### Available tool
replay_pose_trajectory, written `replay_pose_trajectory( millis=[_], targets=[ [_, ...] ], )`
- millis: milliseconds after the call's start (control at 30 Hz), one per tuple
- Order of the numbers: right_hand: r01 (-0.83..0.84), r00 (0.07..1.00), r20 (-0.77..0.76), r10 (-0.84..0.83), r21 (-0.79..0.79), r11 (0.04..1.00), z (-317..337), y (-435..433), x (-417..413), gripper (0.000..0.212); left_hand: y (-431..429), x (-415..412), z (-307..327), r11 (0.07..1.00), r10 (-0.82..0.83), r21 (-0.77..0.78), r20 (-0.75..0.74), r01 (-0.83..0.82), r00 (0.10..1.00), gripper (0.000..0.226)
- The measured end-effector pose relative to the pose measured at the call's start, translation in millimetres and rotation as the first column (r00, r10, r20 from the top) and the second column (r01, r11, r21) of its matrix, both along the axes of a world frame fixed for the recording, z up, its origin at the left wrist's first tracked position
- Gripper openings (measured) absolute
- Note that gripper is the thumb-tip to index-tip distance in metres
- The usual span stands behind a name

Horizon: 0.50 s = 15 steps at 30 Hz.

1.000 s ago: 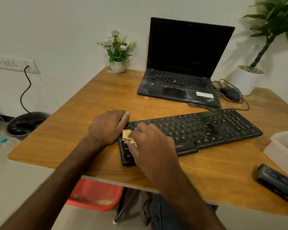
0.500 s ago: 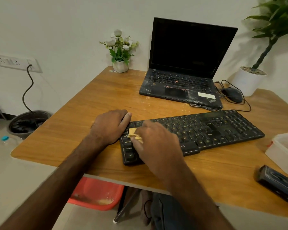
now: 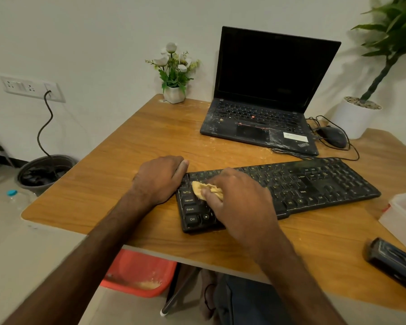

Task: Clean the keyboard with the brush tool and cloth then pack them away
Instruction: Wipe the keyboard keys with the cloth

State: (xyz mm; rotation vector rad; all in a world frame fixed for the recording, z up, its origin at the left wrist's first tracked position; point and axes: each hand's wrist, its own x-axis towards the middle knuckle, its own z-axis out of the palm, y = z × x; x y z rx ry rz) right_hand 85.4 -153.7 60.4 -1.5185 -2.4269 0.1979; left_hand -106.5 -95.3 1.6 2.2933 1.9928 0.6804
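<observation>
A black keyboard (image 3: 314,184) lies on the wooden table (image 3: 127,174), dusty across its keys. My right hand (image 3: 239,200) presses a crumpled yellow cloth (image 3: 205,188) onto the keyboard's left part, with most of the cloth hidden under the fingers. My left hand (image 3: 159,179) rests at the keyboard's left end, its fingers curled against the edge. A dark brush tool (image 3: 394,261) lies at the table's near right edge. A white plastic box (image 3: 403,214) stands just behind it.
An open black laptop (image 3: 263,109) stands at the back, with a mouse (image 3: 333,136) and cable to its right. A small flower pot (image 3: 175,90) and a big potted plant (image 3: 359,113) stand by the wall. A red bin (image 3: 138,273) sits under the table.
My right hand with the cloth has slid a little up and right over the left keys, uncovering the bottom-left keys. My left hand stays at the keyboard's end.
</observation>
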Motion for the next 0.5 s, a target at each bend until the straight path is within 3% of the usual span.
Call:
replay_pose_trajectory(
  millis=[133, 267, 500],
  targets=[
    [0.027, 0.995, -0.095, -0.024, 0.032, 0.999, -3, 4, 2, 0.036, -4, -6, -1, 0.999, -0.025, 0.049, 0.104, 0.020, 0.994, 0.042],
    [-0.205, 0.979, 0.004, 0.205, 0.045, 0.978, -5, -9, -15, 0.032, -3, -5, -4, 0.999, -0.034, 0.030, 0.026, 0.033, 0.999, 0.038],
    [-0.049, 0.997, 0.066, 0.050, -0.013, 0.999, 7, 7, 24, 0.037, -2, -3, -3, 1.000, -0.028, 0.010, -0.048, 0.028, 0.998, 0.037]
  ],
)
